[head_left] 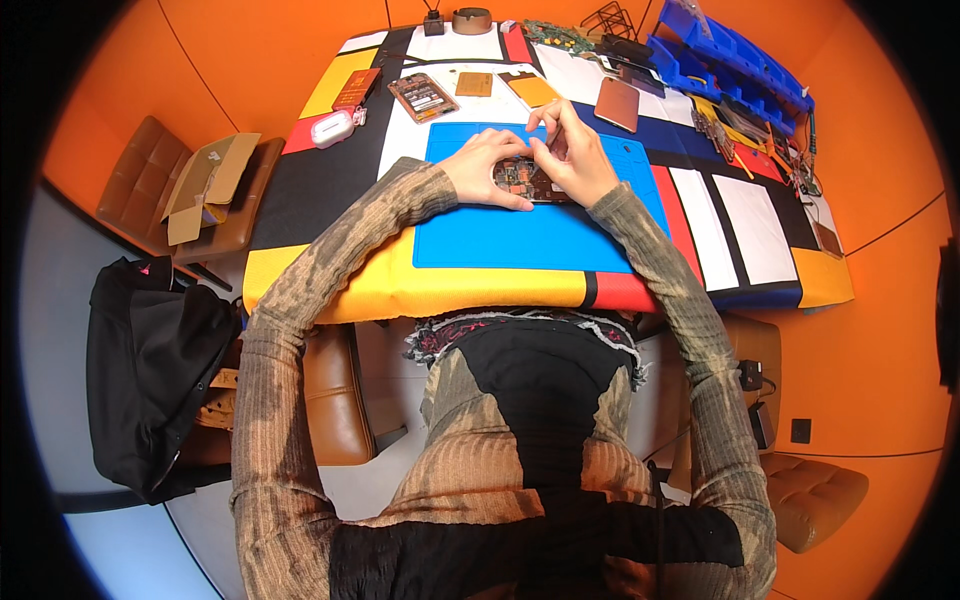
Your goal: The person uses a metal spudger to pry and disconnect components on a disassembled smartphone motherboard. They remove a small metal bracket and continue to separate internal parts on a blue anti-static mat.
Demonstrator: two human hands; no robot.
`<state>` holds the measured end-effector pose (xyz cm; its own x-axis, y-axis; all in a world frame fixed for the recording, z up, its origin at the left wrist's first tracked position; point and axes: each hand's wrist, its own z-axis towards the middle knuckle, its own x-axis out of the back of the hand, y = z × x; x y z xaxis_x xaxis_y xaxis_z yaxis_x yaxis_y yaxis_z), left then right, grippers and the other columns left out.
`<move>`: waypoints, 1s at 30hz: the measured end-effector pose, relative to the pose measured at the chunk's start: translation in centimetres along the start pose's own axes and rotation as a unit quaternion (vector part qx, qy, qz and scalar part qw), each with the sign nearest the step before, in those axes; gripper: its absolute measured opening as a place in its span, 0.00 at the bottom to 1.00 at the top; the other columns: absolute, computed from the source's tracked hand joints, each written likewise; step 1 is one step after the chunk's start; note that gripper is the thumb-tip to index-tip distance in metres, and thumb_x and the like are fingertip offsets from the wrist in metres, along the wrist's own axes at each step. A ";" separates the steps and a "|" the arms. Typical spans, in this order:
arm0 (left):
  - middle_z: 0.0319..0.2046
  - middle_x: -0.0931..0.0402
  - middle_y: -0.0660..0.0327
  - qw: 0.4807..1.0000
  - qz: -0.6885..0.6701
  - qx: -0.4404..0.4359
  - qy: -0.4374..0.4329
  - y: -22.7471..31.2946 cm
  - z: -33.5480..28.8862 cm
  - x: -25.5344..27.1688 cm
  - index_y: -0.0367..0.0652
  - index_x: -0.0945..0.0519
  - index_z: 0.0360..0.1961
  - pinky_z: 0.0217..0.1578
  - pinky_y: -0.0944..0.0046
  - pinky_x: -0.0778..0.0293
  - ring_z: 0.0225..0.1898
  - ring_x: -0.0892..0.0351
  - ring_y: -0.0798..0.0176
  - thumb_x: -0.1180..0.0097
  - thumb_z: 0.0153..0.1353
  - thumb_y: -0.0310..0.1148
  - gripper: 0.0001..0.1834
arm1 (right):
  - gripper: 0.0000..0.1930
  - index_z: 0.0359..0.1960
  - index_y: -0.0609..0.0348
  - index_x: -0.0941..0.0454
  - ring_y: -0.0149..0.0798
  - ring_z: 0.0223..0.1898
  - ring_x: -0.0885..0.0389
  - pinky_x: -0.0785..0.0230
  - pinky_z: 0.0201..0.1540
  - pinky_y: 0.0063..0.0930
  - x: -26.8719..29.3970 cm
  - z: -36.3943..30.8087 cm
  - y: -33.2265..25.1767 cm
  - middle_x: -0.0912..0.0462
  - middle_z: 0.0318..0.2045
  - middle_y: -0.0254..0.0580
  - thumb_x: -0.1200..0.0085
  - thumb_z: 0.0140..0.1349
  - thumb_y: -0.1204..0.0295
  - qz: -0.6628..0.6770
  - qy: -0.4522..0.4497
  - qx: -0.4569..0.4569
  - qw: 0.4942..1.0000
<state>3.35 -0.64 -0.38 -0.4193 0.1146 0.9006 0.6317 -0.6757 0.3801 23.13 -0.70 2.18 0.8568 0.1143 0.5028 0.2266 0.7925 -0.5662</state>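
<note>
An opened smartphone [519, 179] with its circuit board exposed lies on a blue work mat [490, 240]. My left hand [483, 168] grips it from the left, thumb along the near edge and fingers bent over the far side. Above the phone's right part, my right hand [575, 158] is closed in a pinch, thumb and index finger meeting near the far edge. Whatever is between those fingertips is too small to make out. Both hands cover portions of the phone.
Beyond the mat lie another opened phone [423, 97], a brown phone-shaped panel [617, 104], and a white earbud case [333, 128]. Blue parts bins [735, 65] stand at the far right beside cables and tools [725, 135]. A cardboard box [212, 185] sits on a left chair.
</note>
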 end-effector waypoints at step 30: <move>0.57 0.37 0.46 1.000 -0.003 -0.029 0.007 -0.1 0.6 -0.1 0.42 0.26 0.51 0.62 0.48 0.48 0.61 0.42 0.44 0.32 0.42 0.54 0.38 | 0.13 0.44 0.58 0.37 0.57 0.40 0.20 0.27 0.38 0.43 0.3 -0.5 -0.1 0.22 0.37 0.56 0.50 0.60 0.72 -0.044 -0.009 -0.015 0.999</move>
<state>3.76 -0.12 -0.42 -0.4329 0.1089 0.8948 0.5896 -0.7167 0.3724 23.58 -1.07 2.03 0.8245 0.0568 0.5630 0.3138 0.7821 -0.5384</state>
